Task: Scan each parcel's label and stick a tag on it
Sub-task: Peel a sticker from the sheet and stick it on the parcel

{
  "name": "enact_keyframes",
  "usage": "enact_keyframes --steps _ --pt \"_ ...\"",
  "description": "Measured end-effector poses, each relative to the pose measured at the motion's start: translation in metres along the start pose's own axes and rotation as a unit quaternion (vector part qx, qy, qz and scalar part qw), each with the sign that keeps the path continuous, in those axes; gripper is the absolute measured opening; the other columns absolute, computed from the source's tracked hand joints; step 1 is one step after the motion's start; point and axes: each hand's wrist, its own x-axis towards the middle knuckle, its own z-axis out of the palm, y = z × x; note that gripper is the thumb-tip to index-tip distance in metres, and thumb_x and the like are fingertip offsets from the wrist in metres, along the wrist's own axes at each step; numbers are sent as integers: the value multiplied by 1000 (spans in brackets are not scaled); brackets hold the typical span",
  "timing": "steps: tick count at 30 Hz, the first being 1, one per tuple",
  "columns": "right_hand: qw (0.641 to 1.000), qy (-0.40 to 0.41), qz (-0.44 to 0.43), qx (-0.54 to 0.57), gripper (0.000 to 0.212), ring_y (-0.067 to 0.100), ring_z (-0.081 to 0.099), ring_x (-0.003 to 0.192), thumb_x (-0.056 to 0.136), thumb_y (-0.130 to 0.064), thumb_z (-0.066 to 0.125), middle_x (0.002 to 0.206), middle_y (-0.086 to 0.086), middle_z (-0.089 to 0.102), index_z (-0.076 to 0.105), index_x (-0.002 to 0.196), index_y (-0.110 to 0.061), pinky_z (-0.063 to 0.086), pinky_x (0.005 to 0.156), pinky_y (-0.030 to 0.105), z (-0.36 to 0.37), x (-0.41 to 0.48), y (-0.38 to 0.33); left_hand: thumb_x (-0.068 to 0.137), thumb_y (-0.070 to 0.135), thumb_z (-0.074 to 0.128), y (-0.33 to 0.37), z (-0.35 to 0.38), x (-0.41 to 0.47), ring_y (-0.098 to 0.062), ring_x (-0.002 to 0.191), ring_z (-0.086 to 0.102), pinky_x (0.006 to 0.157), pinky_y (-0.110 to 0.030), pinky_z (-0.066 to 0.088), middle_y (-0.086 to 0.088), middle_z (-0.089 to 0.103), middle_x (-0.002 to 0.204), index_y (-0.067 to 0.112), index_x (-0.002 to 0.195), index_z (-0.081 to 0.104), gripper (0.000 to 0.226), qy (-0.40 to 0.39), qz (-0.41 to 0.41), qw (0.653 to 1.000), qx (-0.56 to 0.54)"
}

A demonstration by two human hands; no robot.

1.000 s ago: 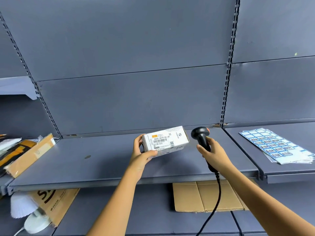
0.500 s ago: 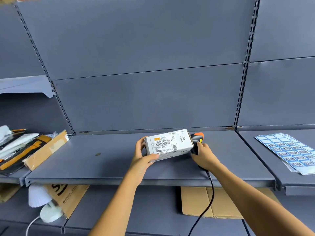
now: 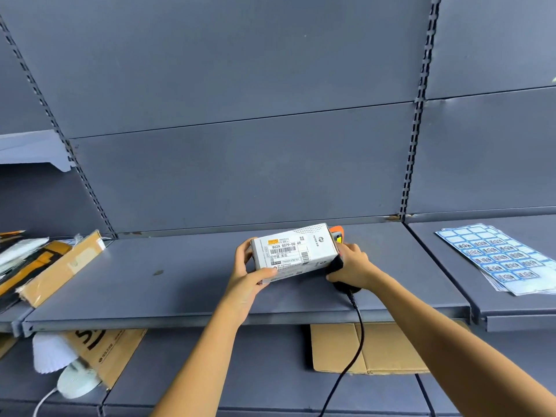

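Scanner [image 3: 336,233] has lowered to the shelf [image 3: 150,290], right hand [image 3: 353,266] gripping it; left hand [image 3: 246,273] grips the box [image 3: 296,251] label-up, ready for tagging

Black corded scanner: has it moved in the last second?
Yes. The black corded scanner dropped toward the grey metal shelf, tucked behind the white cardboard parcel.

grey shelf [image 3: 150,284] | right bay: blue tag sheets [image 3: 496,257] lying flat | left end: brown cardboard parcel [image 3: 60,267], tilted

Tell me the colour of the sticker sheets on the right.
Blue and white sticker sheets, head view.
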Motion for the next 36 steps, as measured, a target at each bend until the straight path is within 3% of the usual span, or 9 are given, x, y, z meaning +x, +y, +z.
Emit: enact_keyframes --steps 5,9,12,17,19,27,31,36 --pt "988 26 4 154 70 28 19 139 84 -20 64 147 2 29 31 145 -28 28 111 50 -29 -17 24 61 5 69 7 25 15 -7 107 60 83 -37 53 7 50 133 38 115 50 66 2 37 999 -24" --pt "988 137 54 44 53 26 20 136 90 -27 58 144 1 40 39 140 -23 26 106 42 -55 -36 57 55 8 73 8 68 31 -5 103 62 79 -34 54 8 52 130 35 118 49 73 -59 52 997 -25" --pt "975 199 102 13 42 29 31 129 91 -28 55 136 1 49 49 132 -22 31 100 40 -73 -53 93 56 6 72 -7 114 37 -13 111 59 86 -41 54 9 55 127 33 120 49 73 -111 31 993 -24" --pt "955 249 163 -12 29 29 40 115 90 -24 54 119 0 62 60 117 -21 38 93 36 -103 -85 156 51 16 77 -43 181 44 -17 119 54 84 -39 51 6 49 134 45 113 53 72 -168 -14 986 -12" --pt "944 265 192 -34 28 29 41 114 89 -25 55 115 1 62 60 116 -21 38 89 35 -115 -95 180 55 10 75 -52 200 47 -14 116 54 85 -39 52 6 48 134 44 113 52 71 -172 -21 985 -17" --pt "914 301 259 -81 21 32 44 111 91 -27 52 114 3 61 67 105 -25 39 89 37 -148 -119 245 60 9 69 -78 247 58 -13 115 53 88 -43 51 7 49 130 42 112 50 65 -186 -38 982 -5" --pt "924 261 259 -102 30 29 43 117 89 -34 57 123 4 56 63 117 -25 37 93 37 -156 -113 254 58 16 73 -83 255 65 -15 117 51 97 -53 48 6 49 131 45 112 49 67 -186 -63 980 26" --pt "913 200 328 -140 63 32 40 121 83 -58 53 132 8 48 48 130 -18 31 97 38 -158 -101 254 45 33 76 -85 250 74 -16 118 51 95 -50 50 5 49 131 48 112 49 74 -182 -80 979 51"
